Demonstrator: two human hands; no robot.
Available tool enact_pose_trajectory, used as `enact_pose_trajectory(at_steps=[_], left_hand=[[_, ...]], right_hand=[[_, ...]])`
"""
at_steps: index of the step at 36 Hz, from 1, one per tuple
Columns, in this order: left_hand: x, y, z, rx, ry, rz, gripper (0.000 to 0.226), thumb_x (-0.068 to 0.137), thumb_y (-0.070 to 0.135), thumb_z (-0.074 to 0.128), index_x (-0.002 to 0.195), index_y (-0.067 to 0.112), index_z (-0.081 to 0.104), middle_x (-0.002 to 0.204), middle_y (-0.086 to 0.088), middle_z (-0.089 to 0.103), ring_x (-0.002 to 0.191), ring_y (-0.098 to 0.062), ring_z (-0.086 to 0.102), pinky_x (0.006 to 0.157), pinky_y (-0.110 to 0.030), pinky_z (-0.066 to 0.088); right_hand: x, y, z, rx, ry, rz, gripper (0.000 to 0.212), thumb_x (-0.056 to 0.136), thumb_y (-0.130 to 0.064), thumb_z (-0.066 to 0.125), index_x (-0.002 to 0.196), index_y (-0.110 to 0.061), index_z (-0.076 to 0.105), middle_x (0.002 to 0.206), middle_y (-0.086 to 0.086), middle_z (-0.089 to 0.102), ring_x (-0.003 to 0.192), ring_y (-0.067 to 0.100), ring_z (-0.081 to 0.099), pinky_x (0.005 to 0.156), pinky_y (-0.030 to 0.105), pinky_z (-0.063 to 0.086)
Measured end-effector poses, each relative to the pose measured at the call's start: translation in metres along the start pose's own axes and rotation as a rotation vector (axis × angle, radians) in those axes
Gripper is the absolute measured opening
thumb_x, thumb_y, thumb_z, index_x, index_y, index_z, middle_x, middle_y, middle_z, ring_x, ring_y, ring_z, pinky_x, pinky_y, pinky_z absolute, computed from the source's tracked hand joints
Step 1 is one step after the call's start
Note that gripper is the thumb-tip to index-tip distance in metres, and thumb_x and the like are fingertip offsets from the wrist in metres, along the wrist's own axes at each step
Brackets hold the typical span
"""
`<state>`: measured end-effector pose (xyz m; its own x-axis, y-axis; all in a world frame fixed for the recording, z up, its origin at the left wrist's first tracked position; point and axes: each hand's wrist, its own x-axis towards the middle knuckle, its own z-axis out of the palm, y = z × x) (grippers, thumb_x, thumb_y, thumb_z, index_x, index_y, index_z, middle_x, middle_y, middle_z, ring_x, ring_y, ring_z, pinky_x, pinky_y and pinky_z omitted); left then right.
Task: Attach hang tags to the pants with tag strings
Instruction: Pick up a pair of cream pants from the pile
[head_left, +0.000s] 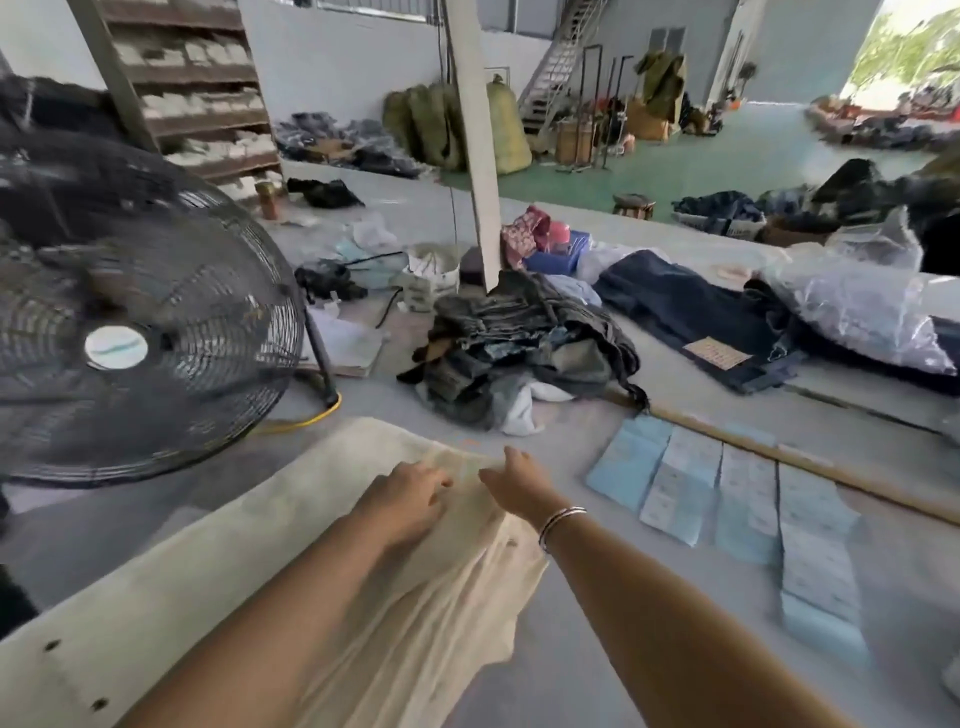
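Cream pants (291, 525) lie stretched across the grey table from the lower left toward the middle. My left hand (410, 501) rests flat on the cloth near its far end, fingers spread. Just right of it, my right hand (514, 480), with bracelets on the wrist, touches the same far edge of the cream pants; its fingers look relaxed. Rows of pale blue hang tags (727, 512) lie on the table to the right of my hands. I see no tag string in either hand.
A large black fan (130, 322) stands at the left. A heap of grey denim (524, 343) lies beyond my hands, with dark blue jeans (691, 312) and plastic bags (857, 306) at the right. A wooden stick (831, 470) lies behind the tags.
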<state>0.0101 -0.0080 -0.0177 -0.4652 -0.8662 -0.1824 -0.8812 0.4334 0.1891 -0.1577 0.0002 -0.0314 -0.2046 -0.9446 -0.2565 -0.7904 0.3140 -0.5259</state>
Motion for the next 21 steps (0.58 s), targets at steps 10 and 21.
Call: enact_pose_trajectory(at_steps=[10, 21], left_hand=[[0.038, 0.000, -0.022, 0.140, -0.006, 0.130, 0.106, 0.080, 0.040, 0.069, 0.153, 0.021, -0.005, 0.161, -0.004, 0.000, 0.148, -0.022, 0.008, 0.117, -0.036, 0.013], [0.024, 0.047, -0.170, 0.314, -0.183, 0.412, 0.027, 0.077, 0.050, 0.072, 0.081, 0.025, 0.068, 0.068, 0.012, 0.062, 0.067, -0.008, 0.057, 0.060, -0.024, 0.041]], right_hand=[[0.007, -0.010, -0.005, 0.174, 0.080, -0.034, 0.021, 0.089, -0.022, 0.052, 0.105, -0.016, 0.064, 0.110, 0.009, 0.066, 0.105, 0.028, 0.059, 0.086, 0.031, 0.045], [-0.090, -0.021, -0.052, 1.272, 0.063, -0.418, 0.008, 0.094, -0.015, 0.055, 0.096, -0.022, 0.053, 0.094, -0.002, 0.062, 0.090, 0.013, 0.056, 0.083, 0.032, 0.044]])
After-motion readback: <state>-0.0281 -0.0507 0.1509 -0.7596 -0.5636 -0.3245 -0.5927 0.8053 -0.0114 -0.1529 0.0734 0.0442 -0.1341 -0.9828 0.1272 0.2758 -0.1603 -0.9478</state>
